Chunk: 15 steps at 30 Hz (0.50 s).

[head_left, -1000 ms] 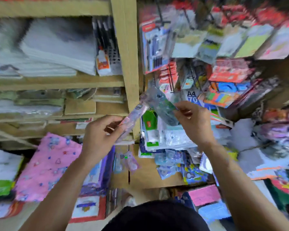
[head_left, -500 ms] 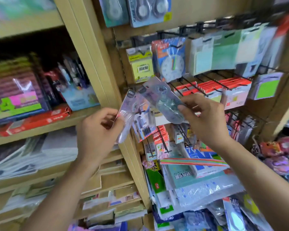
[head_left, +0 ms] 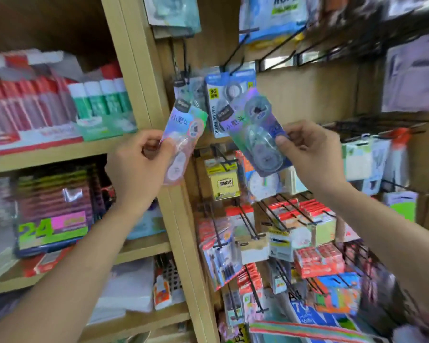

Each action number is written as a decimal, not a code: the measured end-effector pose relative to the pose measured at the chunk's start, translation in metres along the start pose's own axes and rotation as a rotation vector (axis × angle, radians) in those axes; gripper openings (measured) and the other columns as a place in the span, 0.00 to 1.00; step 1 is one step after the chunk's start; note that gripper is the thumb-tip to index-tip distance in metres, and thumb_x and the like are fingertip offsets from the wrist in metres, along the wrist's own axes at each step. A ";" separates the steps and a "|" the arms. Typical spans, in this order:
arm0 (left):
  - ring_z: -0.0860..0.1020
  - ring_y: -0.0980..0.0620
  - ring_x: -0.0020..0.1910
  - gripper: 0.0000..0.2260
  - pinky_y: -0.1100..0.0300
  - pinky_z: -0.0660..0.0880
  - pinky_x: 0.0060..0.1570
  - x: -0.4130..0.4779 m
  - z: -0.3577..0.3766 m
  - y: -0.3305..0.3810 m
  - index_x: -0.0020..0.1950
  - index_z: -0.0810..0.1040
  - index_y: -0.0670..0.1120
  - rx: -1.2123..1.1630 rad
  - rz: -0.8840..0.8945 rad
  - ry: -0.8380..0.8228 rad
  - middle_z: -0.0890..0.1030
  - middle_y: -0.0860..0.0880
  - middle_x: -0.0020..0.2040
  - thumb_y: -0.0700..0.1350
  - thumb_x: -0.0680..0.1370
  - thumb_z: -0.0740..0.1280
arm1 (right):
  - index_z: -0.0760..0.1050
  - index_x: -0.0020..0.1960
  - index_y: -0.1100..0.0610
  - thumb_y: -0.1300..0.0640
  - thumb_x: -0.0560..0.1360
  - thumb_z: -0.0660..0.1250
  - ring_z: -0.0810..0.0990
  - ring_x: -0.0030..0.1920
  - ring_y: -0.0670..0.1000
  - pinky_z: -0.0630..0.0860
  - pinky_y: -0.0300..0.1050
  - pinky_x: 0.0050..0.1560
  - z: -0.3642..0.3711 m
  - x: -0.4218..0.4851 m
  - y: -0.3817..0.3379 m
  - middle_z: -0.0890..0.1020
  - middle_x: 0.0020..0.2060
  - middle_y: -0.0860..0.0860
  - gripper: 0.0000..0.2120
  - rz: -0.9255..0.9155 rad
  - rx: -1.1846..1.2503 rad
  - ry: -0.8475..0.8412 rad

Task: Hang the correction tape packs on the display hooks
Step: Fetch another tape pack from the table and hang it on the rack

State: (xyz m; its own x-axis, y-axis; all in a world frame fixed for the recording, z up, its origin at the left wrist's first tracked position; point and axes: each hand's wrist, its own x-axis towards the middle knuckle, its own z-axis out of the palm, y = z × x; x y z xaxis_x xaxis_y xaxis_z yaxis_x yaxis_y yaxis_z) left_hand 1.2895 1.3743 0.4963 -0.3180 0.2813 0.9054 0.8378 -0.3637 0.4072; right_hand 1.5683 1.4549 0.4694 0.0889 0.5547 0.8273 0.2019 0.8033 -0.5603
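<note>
From the head camera, neither pack in hand is hung yet: the left hand [head_left: 136,167] pinches a pink correction tape pack [head_left: 182,142] by its lower half, and the right hand [head_left: 310,151] grasps a blue correction tape pack [head_left: 258,134] along its right edge, thumb on the front face. Both packs are raised in front of the display, their top ends tilted toward eleven o'clock, and neither hang hole looks threaded on a hook as far as the blur allows. Just behind them, a blue value pack [head_left: 223,100] of correction tapes already hangs from a black display hook [head_left: 235,55], with a second hanging card [head_left: 186,87] at its nine o'clock; these suggest the target hooks sit at twelve o'clock from the hands. So the job appears to be in its approach stage, with two packs left to place. Both forearms reach up and forward, wrists bent back slightly, the left hand overlapping the wooden shelf post [head_left: 144,95], the right hand at three o'clock of its pack, above the rows of red-carded goods [head_left: 305,219] on lower hooks. Whether the hook behind has free room cannot be told.
</note>
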 end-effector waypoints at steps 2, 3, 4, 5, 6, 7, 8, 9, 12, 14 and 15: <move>0.82 0.46 0.45 0.08 0.52 0.78 0.48 0.020 0.003 -0.001 0.47 0.85 0.53 0.005 0.074 0.050 0.84 0.53 0.41 0.55 0.74 0.71 | 0.80 0.46 0.56 0.63 0.75 0.70 0.75 0.30 0.38 0.70 0.31 0.34 0.002 0.020 -0.005 0.80 0.32 0.47 0.04 -0.015 -0.010 -0.003; 0.81 0.45 0.48 0.08 0.56 0.75 0.48 0.030 0.005 0.000 0.48 0.85 0.52 0.023 0.117 0.081 0.84 0.52 0.41 0.54 0.74 0.71 | 0.80 0.46 0.56 0.63 0.75 0.70 0.75 0.30 0.37 0.71 0.31 0.34 0.003 0.029 -0.007 0.80 0.32 0.47 0.03 -0.018 -0.019 -0.006; 0.79 0.44 0.49 0.08 0.59 0.70 0.48 0.040 0.006 0.001 0.48 0.85 0.50 0.051 0.156 0.117 0.84 0.51 0.42 0.53 0.74 0.70 | 0.81 0.46 0.57 0.63 0.75 0.70 0.75 0.30 0.37 0.71 0.31 0.33 0.004 0.038 -0.009 0.79 0.32 0.46 0.03 -0.025 -0.031 -0.009; 0.78 0.43 0.50 0.08 0.61 0.67 0.48 0.050 0.008 0.001 0.48 0.85 0.50 0.078 0.185 0.151 0.83 0.49 0.43 0.52 0.74 0.70 | 0.81 0.46 0.58 0.64 0.75 0.70 0.74 0.30 0.37 0.71 0.30 0.33 0.006 0.046 -0.011 0.79 0.32 0.44 0.02 -0.037 -0.043 -0.008; 0.77 0.43 0.51 0.08 0.62 0.64 0.49 0.060 0.011 0.001 0.48 0.85 0.49 0.094 0.203 0.183 0.83 0.48 0.44 0.51 0.74 0.70 | 0.80 0.46 0.58 0.64 0.75 0.70 0.74 0.30 0.36 0.70 0.29 0.33 0.008 0.053 -0.012 0.79 0.32 0.44 0.02 -0.050 -0.052 -0.005; 0.77 0.42 0.51 0.08 0.63 0.63 0.50 0.068 0.016 0.000 0.47 0.84 0.48 0.094 0.207 0.214 0.83 0.48 0.46 0.51 0.75 0.70 | 0.80 0.46 0.58 0.64 0.75 0.70 0.75 0.30 0.36 0.70 0.29 0.33 0.011 0.060 -0.014 0.79 0.32 0.44 0.02 -0.058 -0.056 0.001; 0.77 0.42 0.52 0.07 0.63 0.63 0.52 0.075 0.021 -0.002 0.47 0.84 0.47 0.075 0.200 0.250 0.82 0.47 0.47 0.50 0.75 0.70 | 0.80 0.46 0.57 0.64 0.75 0.70 0.75 0.31 0.36 0.70 0.29 0.33 0.014 0.066 -0.016 0.79 0.33 0.44 0.03 -0.063 -0.057 0.007; 0.77 0.42 0.52 0.07 0.64 0.63 0.53 0.079 0.028 -0.003 0.47 0.83 0.46 0.045 0.190 0.291 0.82 0.47 0.47 0.49 0.75 0.71 | 0.80 0.46 0.57 0.64 0.75 0.70 0.76 0.31 0.36 0.71 0.29 0.33 0.018 0.071 -0.016 0.80 0.34 0.45 0.03 -0.068 -0.059 0.013; 0.78 0.38 0.49 0.07 0.70 0.60 0.58 0.081 0.045 -0.005 0.46 0.82 0.43 0.014 0.227 0.430 0.82 0.44 0.47 0.46 0.77 0.72 | 0.80 0.46 0.58 0.65 0.75 0.69 0.76 0.32 0.35 0.70 0.27 0.32 0.034 0.082 -0.016 0.80 0.34 0.46 0.03 -0.061 -0.023 0.005; 0.78 0.38 0.48 0.07 0.65 0.63 0.57 0.079 0.052 -0.009 0.46 0.82 0.42 0.040 0.268 0.493 0.82 0.44 0.47 0.45 0.77 0.73 | 0.80 0.46 0.56 0.65 0.75 0.70 0.74 0.31 0.38 0.70 0.28 0.33 0.048 0.086 -0.012 0.79 0.33 0.47 0.04 -0.043 0.020 -0.010; 0.78 0.37 0.48 0.06 0.61 0.65 0.56 0.079 0.053 -0.010 0.46 0.82 0.42 0.049 0.269 0.508 0.82 0.44 0.47 0.45 0.77 0.73 | 0.79 0.45 0.56 0.65 0.75 0.70 0.74 0.31 0.39 0.70 0.29 0.33 0.054 0.089 -0.009 0.79 0.33 0.47 0.05 -0.036 0.037 -0.017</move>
State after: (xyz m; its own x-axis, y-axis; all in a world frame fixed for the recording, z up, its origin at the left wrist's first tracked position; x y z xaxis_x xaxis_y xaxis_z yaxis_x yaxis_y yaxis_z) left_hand 1.2797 1.4467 0.5574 -0.2544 -0.2818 0.9251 0.9344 -0.3184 0.1599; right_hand 1.5214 1.5084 0.5461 0.0653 0.5285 0.8464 0.1680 0.8303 -0.5314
